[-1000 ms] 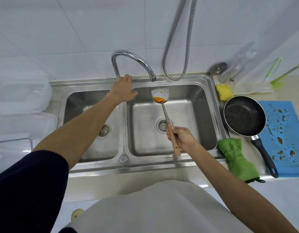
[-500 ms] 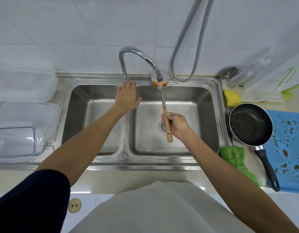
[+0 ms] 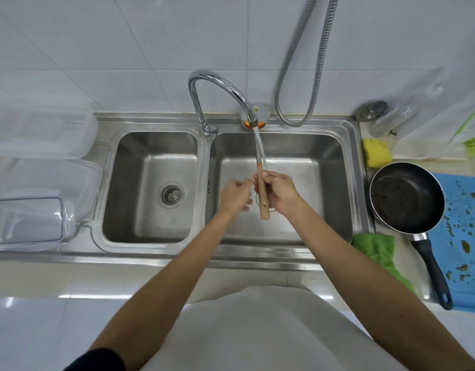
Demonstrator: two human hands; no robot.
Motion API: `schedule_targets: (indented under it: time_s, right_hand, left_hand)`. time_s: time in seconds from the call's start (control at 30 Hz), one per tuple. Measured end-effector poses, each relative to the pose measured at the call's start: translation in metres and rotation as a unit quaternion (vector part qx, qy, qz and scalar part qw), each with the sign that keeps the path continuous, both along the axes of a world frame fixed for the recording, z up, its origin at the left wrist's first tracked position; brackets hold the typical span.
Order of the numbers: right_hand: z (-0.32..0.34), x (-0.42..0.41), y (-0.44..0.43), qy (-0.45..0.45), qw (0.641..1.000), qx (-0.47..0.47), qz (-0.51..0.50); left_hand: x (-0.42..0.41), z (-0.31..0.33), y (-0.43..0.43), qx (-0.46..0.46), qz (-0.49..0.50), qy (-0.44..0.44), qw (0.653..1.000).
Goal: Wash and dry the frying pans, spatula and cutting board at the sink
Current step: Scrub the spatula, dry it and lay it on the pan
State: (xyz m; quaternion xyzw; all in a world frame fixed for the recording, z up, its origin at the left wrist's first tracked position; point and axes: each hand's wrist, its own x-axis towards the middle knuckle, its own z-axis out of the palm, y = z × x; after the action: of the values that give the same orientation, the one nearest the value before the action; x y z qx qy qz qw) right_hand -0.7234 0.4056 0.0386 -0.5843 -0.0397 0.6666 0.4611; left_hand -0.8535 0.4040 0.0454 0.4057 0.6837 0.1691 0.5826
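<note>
Clear plastic containers (image 3: 41, 162) far left on table. Left hand (image 3: 235, 195) blurred, loosely curled, empty, over right basin of double stainless steel sink (image 3: 348, 183). Right hand (image 3: 279, 192) clenched on wooden handle of steel spatula (image 3: 262, 188), blade under running chrome tap (image 3: 220, 88). Black frying pan (image 3: 406, 196) on table right of sink, beside soiled blue cutting board (image 3: 463, 236).

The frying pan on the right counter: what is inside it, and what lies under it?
Inside the frying pan dark food residue spots the black surface. Its right side and handle lie over the blue mat; what is beneath the rest is hidden.
</note>
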Motion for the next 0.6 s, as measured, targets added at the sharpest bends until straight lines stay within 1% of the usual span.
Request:
schedule_targets:
  time_s: [0.03,0.07,0.13,0.17,0.4,0.5,0.6]
  right_hand:
    - [0.000,0.001,0.000,-0.013,1.000,-0.005,0.009]
    - [0.000,0.001,0.000,-0.027,0.999,-0.011,0.018]
    - [0.001,0.002,-0.001,-0.054,0.998,-0.023,0.038]
    - [0.002,0.003,-0.002,-0.061,0.997,-0.027,0.048]
    - [0.002,0.009,0.000,-0.084,0.993,-0.032,0.078]
    - [0.002,0.014,0.003,-0.069,0.994,-0.027,0.077]
    - [0.003,0.024,0.003,-0.049,0.994,-0.013,0.099]
  left_hand:
    - [0.009,0.003,-0.008,-0.056,0.028,-0.062,0.996]
    - [0.017,0.006,-0.014,-0.094,0.051,-0.113,0.988]
    - [0.029,0.008,-0.018,-0.125,0.080,-0.173,0.974]
    - [0.034,0.006,-0.017,-0.123,0.089,-0.184,0.971]
    - [0.059,0.008,-0.001,-0.081,0.143,-0.152,0.975]
    - [0.065,0.008,0.006,-0.081,0.161,-0.151,0.972]
    - [0.073,0.004,0.006,-0.063,0.173,-0.124,0.975]
